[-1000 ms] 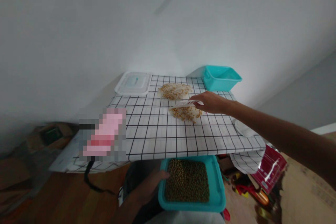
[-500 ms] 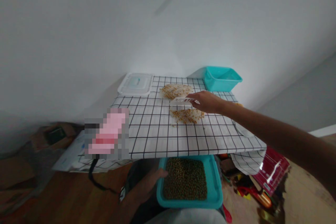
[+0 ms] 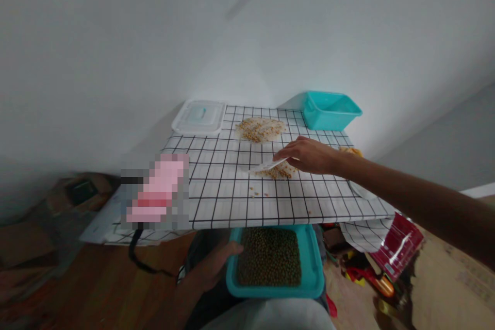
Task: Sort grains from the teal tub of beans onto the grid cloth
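My right hand (image 3: 309,155) reaches over a table with a black-and-white grid cloth (image 3: 224,191) and pinches a flat white scraper (image 3: 265,166), its edge down against a small pile of tan grains (image 3: 280,170). A few loose grains (image 3: 258,193) lie nearer me. A second grain pile (image 3: 260,129) lies farther back. My left hand (image 3: 211,268) grips the left rim of a teal tray (image 3: 314,278) full of green beans, held below the table's near edge.
An empty teal tub (image 3: 331,109) stands at the table's back right, a clear lidded box (image 3: 199,117) at the back left. A blurred pink object (image 3: 157,191) lies on the left edge. A red packet (image 3: 396,247) and clutter lie on the floor to the right.
My right hand dropped from between the two piles onto the nearer pile and swept it with the scraper, scattering a few grains toward me. The bean tray shifted slightly left.
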`<act>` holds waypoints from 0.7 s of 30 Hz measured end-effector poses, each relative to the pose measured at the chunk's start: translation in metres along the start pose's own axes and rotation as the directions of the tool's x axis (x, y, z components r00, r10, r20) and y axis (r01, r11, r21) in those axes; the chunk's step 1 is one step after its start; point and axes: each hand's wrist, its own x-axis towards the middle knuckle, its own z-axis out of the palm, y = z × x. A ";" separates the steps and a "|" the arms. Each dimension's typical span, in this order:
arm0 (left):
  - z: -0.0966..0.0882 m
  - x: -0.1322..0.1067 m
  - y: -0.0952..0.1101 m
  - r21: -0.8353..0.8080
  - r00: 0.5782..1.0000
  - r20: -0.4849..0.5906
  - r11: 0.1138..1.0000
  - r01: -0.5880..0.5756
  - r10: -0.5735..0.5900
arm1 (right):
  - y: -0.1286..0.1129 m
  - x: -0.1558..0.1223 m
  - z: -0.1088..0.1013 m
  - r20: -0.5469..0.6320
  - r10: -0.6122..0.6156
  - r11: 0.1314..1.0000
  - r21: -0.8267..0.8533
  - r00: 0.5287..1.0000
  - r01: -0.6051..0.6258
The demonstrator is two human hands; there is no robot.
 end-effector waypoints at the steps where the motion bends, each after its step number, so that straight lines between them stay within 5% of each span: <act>1: 0.000 0.001 0.000 -0.009 1.000 -0.004 1.000 0.000 0.000 | 0.000 -0.003 0.000 -0.010 -0.007 1.000 -0.010 1.000 0.007; 7: 0.000 0.003 -0.002 -0.026 0.999 -0.031 1.000 0.006 -0.006 | -0.030 -0.026 -0.021 -0.117 0.029 0.993 -0.110 0.993 -0.042; 12: 0.004 0.003 0.001 -0.020 0.999 -0.036 1.000 -0.007 0.006 | -0.072 -0.042 -0.027 -0.030 0.107 0.993 -0.052 0.994 -0.109; 21: 0.004 -0.002 0.000 -0.039 0.998 -0.063 0.999 -0.008 0.005 | -0.081 -0.018 -0.003 0.086 -0.095 0.994 0.053 0.992 0.091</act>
